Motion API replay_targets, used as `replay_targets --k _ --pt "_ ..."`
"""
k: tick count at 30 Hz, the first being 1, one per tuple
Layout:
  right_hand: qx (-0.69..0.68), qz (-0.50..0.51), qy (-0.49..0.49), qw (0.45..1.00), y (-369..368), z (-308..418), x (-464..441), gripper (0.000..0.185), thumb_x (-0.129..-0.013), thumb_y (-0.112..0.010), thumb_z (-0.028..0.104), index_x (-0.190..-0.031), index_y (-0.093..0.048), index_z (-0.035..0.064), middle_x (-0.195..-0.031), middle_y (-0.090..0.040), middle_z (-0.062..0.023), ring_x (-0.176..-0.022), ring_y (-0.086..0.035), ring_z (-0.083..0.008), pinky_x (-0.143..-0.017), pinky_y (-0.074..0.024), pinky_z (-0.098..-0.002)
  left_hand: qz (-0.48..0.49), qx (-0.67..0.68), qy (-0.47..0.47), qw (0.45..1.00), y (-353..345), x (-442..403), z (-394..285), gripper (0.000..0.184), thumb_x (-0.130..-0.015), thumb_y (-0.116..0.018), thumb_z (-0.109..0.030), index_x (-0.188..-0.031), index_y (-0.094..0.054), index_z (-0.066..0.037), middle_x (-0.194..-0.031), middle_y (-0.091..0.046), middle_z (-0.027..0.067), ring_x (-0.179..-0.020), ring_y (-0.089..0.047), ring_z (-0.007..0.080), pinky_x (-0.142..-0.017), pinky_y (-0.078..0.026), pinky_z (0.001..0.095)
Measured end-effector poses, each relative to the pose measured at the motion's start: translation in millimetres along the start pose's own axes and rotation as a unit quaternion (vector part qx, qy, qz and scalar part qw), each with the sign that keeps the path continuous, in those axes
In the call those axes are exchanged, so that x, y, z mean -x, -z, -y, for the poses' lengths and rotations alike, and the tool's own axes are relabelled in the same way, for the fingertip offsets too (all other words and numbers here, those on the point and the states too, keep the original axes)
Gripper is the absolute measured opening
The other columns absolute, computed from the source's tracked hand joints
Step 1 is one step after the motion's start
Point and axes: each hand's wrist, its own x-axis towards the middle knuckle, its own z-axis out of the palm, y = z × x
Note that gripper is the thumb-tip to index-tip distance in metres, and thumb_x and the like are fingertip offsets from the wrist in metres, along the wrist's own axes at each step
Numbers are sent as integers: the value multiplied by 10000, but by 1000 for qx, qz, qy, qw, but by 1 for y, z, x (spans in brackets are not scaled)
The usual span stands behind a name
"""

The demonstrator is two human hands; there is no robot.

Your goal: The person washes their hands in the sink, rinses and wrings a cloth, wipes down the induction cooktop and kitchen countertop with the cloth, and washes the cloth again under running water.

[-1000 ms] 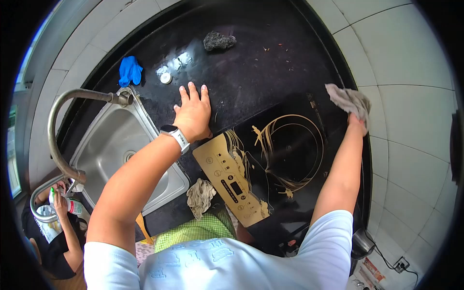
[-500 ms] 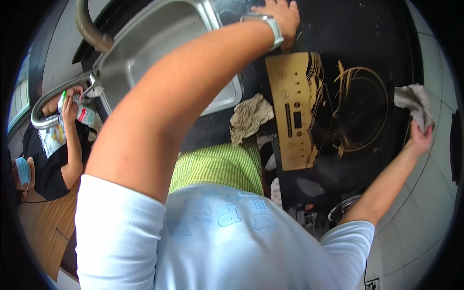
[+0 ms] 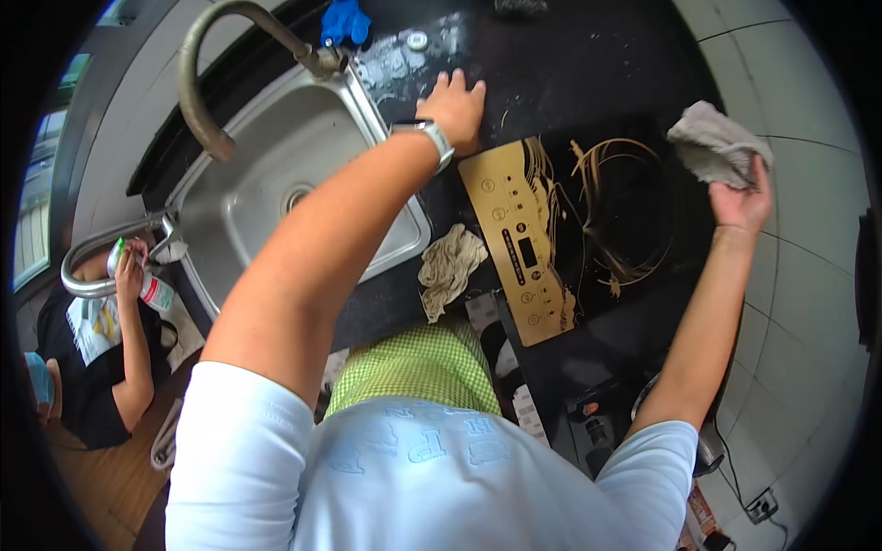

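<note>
My left hand [image 3: 457, 110], with a watch [image 3: 427, 138] on its wrist, rests on the black countertop [image 3: 579, 64] between the sink and the cooktop, fingers stretched out and nothing in them. My right hand [image 3: 742, 200] grips a grey rag [image 3: 715, 142] at the counter's right edge, just past the induction cooktop [image 3: 542, 243]. The cooktop has a gold control panel and a gold ring pattern on black glass. A crumpled beige cloth [image 3: 452, 266] lies between sink and cooktop, near the front edge.
At left is a steel sink [image 3: 266, 197] with a curved faucet [image 3: 197, 101]. Behind it lie a blue glove [image 3: 345, 22], wet white patches and a small round white object [image 3: 417, 40]. A dark scrubber-like object [image 3: 521, 7] sits farther back. Another person [image 3: 101, 367] holds a spray bottle [image 3: 154, 292].
My right hand has moved the rag farther back along the counter's right edge. My left hand stays on the counter. The view has shifted, showing more of the back counter.
</note>
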Motion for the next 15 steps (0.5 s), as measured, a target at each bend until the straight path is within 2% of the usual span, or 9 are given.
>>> replay_targets --k 1,3,5,9,11,13,14,15 --pt "3 9 -4 1000 -1 0 7 341 -820 -551 115 -1123 -515 -38 -1216 -497 -174 -1168 -428 -336 -1027 -276 -506 -18 -34 -42 998 -3 3 6 855 -601 -744 -223 -1323 -320 -50 -1320 -308 277 -1225 -327 426 -1001 -344 408" --pt "-3 33 -22 999 2 4 12 331 -817 -560 101 -1124 -522 -18 -1197 -519 -151 -1147 -453 -320 -1015 -306 -485 15 -13 -13 1000 8 17 2 852 -601 -748 -173 -1332 -316 -99 -1375 -254 219 -1264 -289 391 -962 -378 493" --pt "24 25 6 999 -10 7 22 335 -805 -583 102 -1123 -530 8 -1176 -534 -130 -1129 -470 -295 -1009 -320 -464 16 1 -24 1000 11 22 6 855 -602 -757 -177 -1331 -317 -100 -1383 -241 208 -1280 -265 378 -946 -376 538" --pt "46 47 29 997 -25 7 8 343 -778 -629 105 -1100 -541 28 -1128 -555 -96 -1089 -491 -256 -984 -351 -409 26 11 -24 999 14 22 6 860 -606 -764 -173 -1332 -311 -91 -1399 -213 201 -1295 -240 368 -946 -363 557" --pt "50 42 49 997 -41 1 -5 352 -777 -621 94 -1110 -534 20 -1126 -551 -88 -1082 -488 -240 -976 -350 -389 28 41 -26 998 24 24 5 743 -648 -721 -134 -1297 -369 -61 -1394 -242 194 -1299 -243 348 -965 -348 543" --pt "78 41 67 994 -49 -5 -37 355 -769 -625 99 -1102 -540 11 -1107 -559 -88 -1054 -504 -239 -955 -364 -378 -1 88 -63 994 22 19 17 660 -655 -716 -136 -1245 -437 -40 -1339 -338 202 -1253 -323 357 -973 -365 474" --pt "108 35 85 990 -52 -9 -54 358 -760 -628 104 -1094 -546 3 -1088 -568 -87 -1025 -520 -238 -934 -378 -367 -46 111 -77 990 26 15 23 603 -656 -718 -144 -1197 -482 -19 -1258 -439 198 -1200 -390 371 -981 -366 402" --pt "100 35 87 991 -55 -12 -70 358 -760 -628 104 -1094 -546 3 -1088 -568 -87 -1025 -520 -238 -934 -378 -367 -86 171 -55 980 28 14 28 612 -644 -727 -165 -1176 -483 13 -1231 -464 216 -1176 -409 385 -988 -356 377"
